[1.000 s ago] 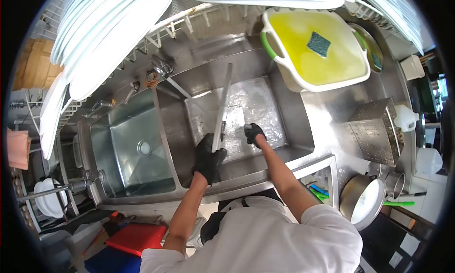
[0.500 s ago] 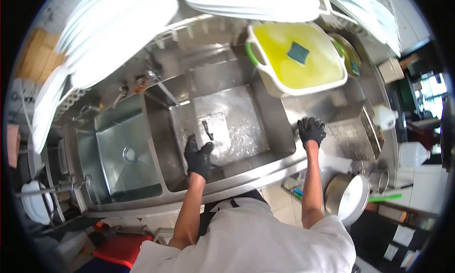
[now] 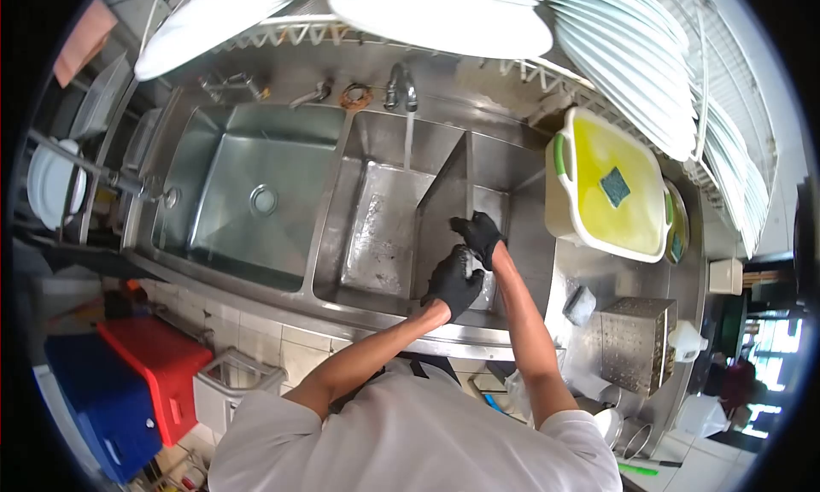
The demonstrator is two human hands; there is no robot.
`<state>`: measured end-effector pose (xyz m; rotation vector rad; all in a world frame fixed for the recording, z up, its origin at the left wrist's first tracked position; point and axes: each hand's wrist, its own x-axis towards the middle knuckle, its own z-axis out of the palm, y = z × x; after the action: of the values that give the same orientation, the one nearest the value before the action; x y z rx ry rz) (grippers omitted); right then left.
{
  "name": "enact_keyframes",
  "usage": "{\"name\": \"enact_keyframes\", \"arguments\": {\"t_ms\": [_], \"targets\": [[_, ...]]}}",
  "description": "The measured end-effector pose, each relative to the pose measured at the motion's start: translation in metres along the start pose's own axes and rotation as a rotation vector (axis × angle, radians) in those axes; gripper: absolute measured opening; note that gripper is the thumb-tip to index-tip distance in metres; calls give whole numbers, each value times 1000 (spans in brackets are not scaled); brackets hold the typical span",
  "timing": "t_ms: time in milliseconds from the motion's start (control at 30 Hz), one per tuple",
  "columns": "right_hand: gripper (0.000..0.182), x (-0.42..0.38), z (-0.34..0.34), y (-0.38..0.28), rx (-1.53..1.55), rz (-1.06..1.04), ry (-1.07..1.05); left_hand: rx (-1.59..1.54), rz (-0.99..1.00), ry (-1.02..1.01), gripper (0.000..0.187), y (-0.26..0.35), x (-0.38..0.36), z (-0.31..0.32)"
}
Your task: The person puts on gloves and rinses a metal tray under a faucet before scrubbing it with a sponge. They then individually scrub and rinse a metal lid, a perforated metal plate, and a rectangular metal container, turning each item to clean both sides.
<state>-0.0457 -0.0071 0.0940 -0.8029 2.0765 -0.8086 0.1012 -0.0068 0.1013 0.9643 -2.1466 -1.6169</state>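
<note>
Both hands wear black gloves over the right-hand sink (image 3: 376, 227). Water runs from the faucet (image 3: 400, 89) into it. A flat metal panel (image 3: 446, 189) stands upright and slanted in this sink. My right hand (image 3: 480, 237) is closed at the panel's near upper edge. Just below it, my left hand (image 3: 454, 283) is curled round something small and greyish, largely hidden by its fingers.
The left sink (image 3: 243, 202) has a round drain. A white tub (image 3: 619, 184) of yellow liquid holds a green sponge. Near it lie a grey scrubber (image 3: 581, 305) and a perforated metal box (image 3: 636, 342). White plates (image 3: 444, 14) line the rack above.
The view has turned and shifted. My right hand has left the counter for the sink, and my left hand has come beside it. The panel now stands up, and a grey scrubber shows on the counter.
</note>
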Motion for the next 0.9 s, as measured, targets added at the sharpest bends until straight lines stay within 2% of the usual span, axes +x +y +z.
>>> {"name": "enact_keyframes", "arguments": {"t_ms": [33,67,100,133,167,233,300,367,433,500,533,567,700,733,767,800,833,900], "targets": [[43,-10,-8,-19,-156,20,60,-11,-6,15,33,-2,0,-4],[40,-24,-8,-32,-93,27,173,16,14,-121,35,-3,3,-9],[40,-13,-5,-5,-108,29,170,42,31,-264,38,-5,5,-12],[39,7,0,42,-218,-73,272,-92,108,-370,40,-14,9,-18],[39,21,-1,66,-330,-188,375,-103,113,-361,40,-25,18,-24],[34,-4,-12,46,-279,-140,404,-477,-415,-512,34,-61,35,-32],[28,-37,-24,21,-26,85,331,-1113,-671,-415,35,-182,73,-6],[31,-58,-33,21,11,50,331,-609,-737,-127,41,-211,94,-17],[35,-71,-35,32,43,15,342,-71,-718,-40,50,-265,112,-15],[32,-77,-32,44,377,-80,402,320,-721,-17,60,-310,124,-9],[35,-82,-35,46,402,-35,381,255,-696,-96,70,-334,123,-9],[35,-85,-37,53,388,-32,381,163,-636,-158,78,-436,147,24],[36,-85,-43,106,589,39,398,-367,-1007,-92,84,-401,136,-27],[38,-87,-48,128,698,137,360,-436,-1056,-61,85,-397,135,-36],[40,-89,-49,128,809,237,318,-487,-1095,-21,87,-395,134,-40],[43,-91,-49,128,968,254,171,-517,-1131,35,88,-392,133,-44],[43,-89,-45,139,984,263,167,-528,-1153,102,90,-387,132,-48],[45,-80,-32,196,810,422,211,-420,-1042,220,86,-375,144,-58]]}}
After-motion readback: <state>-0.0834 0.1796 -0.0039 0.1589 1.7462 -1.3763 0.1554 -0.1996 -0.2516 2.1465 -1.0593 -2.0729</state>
